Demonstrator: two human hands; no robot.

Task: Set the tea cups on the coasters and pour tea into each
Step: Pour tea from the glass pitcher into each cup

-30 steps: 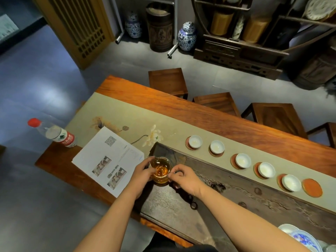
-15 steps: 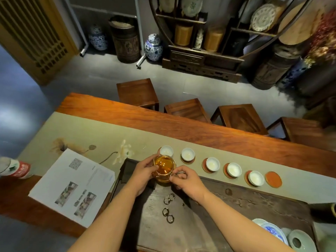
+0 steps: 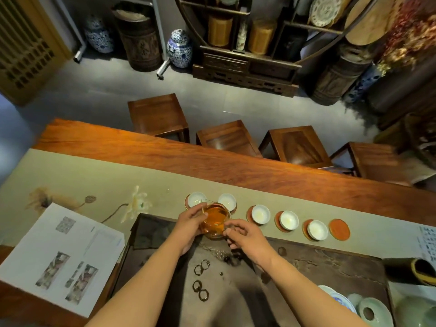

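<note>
Head view: glass pitcher of amber tea, held over the tea tray's far edge; left hand grasps its side, right hand pinches its handle. Five white cups on coasters along the table runner; one orange coaster bare at the right end.

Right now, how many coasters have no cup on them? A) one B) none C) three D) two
A: only the coaster at the right end of the row is bare; the other five each carry a white cup, such as its neighbour.
</note>
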